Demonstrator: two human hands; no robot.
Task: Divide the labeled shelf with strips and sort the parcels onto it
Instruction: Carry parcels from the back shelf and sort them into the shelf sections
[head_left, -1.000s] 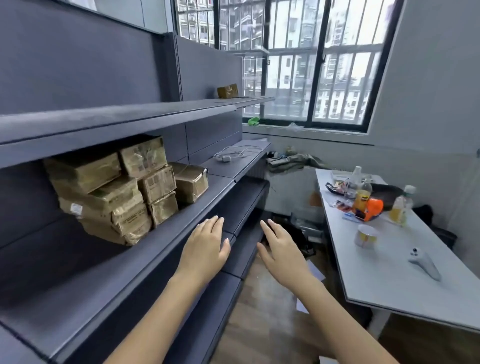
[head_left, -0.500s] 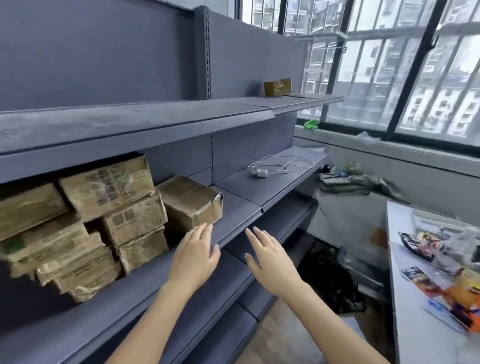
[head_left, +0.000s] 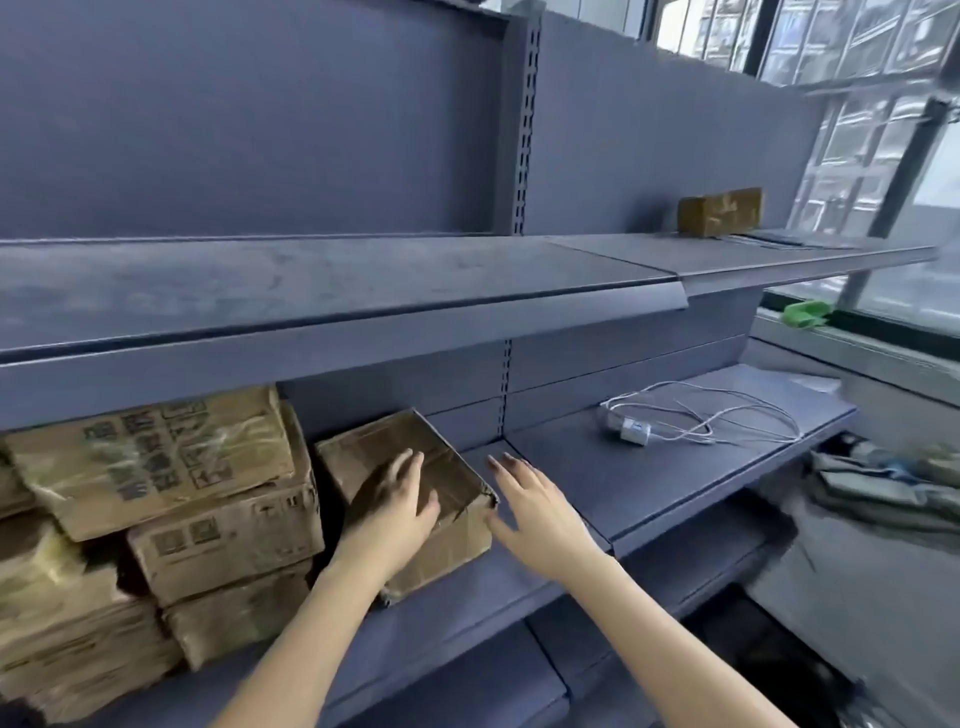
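A lone brown parcel (head_left: 441, 525) wrapped in tape sits on the middle grey shelf (head_left: 467, 603), just right of a stack of several brown parcels (head_left: 156, 519). My left hand (head_left: 395, 504) lies flat on the lone parcel's top with fingers straight. My right hand (head_left: 535, 514) is open beside the parcel's right corner, its thumb at or close to that edge. Another brown parcel (head_left: 719, 211) stands alone on the upper shelf (head_left: 363, 291) at the far right. No divider strips are visible.
A white cable with a charger (head_left: 675, 421) lies on the right section of the middle shelf. Lower shelves (head_left: 467, 691) run beneath my arms. A green object (head_left: 805, 313) sits on the window sill, and folded cloth (head_left: 883, 483) lies at the right.
I have moved closer to the shelf. Both hands have reached forward: the left now rests on the lone parcel's top, the right has come up beside its right corner.
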